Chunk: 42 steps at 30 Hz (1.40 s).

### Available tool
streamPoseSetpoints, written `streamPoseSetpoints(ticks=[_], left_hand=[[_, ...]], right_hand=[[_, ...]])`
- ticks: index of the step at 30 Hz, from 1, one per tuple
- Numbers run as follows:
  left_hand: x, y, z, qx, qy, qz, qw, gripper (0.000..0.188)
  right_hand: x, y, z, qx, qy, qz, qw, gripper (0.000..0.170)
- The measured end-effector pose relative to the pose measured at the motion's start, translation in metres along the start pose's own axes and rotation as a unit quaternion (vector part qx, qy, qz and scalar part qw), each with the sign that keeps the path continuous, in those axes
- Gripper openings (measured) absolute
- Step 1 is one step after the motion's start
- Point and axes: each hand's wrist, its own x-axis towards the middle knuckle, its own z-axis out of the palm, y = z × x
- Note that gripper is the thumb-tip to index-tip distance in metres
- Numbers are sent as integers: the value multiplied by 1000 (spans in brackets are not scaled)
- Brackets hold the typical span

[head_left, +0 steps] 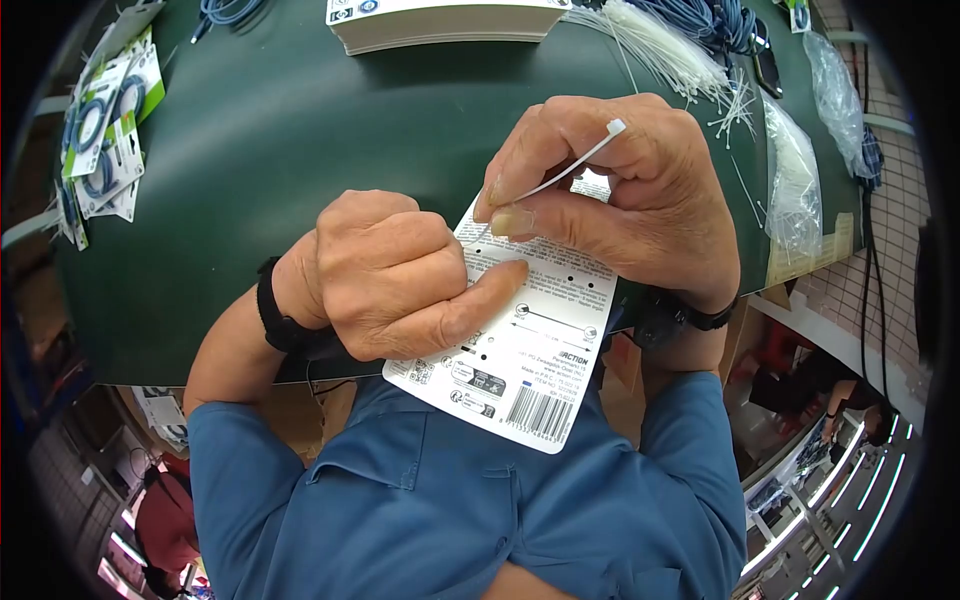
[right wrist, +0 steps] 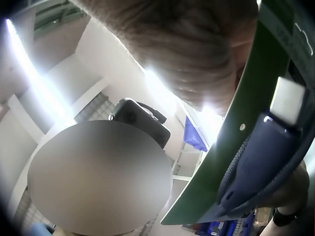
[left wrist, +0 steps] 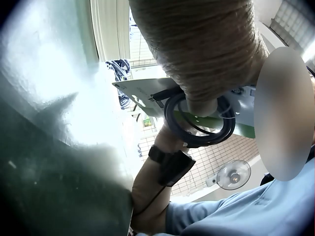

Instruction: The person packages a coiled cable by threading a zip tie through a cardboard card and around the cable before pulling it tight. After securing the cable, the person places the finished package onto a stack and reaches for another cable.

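Observation:
A printed card hangs tilted between both hands, its barcode side up in the head view. Under it, a coiled dark cable lies against the green face, and its metal plug shows close up in the right wrist view. The right hand pinches a white zip tie between thumb and finger, its head pointing up and away. At the card's left edge the left hand has its fingers curled round the card and cable, thumb over the printed face.
A stack of cards stands at the table's far edge. Loose white zip ties and blue cables lie at the far right, near a plastic bag of ties. Carded cables are piled at the left of the green table.

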Motion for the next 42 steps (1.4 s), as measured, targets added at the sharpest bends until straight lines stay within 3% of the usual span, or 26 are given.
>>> streamPoseSetpoints(ticks=[14, 23, 26, 33, 42], left_hand=[[-2, -2, 4, 2, 22, 21, 1000, 46], [-3, 0, 2, -6, 3, -4, 1000, 49], [-1, 0, 1, -7, 2, -6, 1000, 48], [-2, 0, 1, -7, -16, -12, 1000, 45], [4, -3, 9, 13, 44, -40, 998, 42]], right_hand=[[-1, 4, 4, 89, 7, 70, 993, 12], [1, 5, 6, 44, -5, 64, 997, 14], [1, 10, 7, 7, -39, 1, 999, 15], [-1, 14, 7, 45, -67, 38, 996, 15], [-1, 20, 2, 75, -64, 79, 992, 15]])
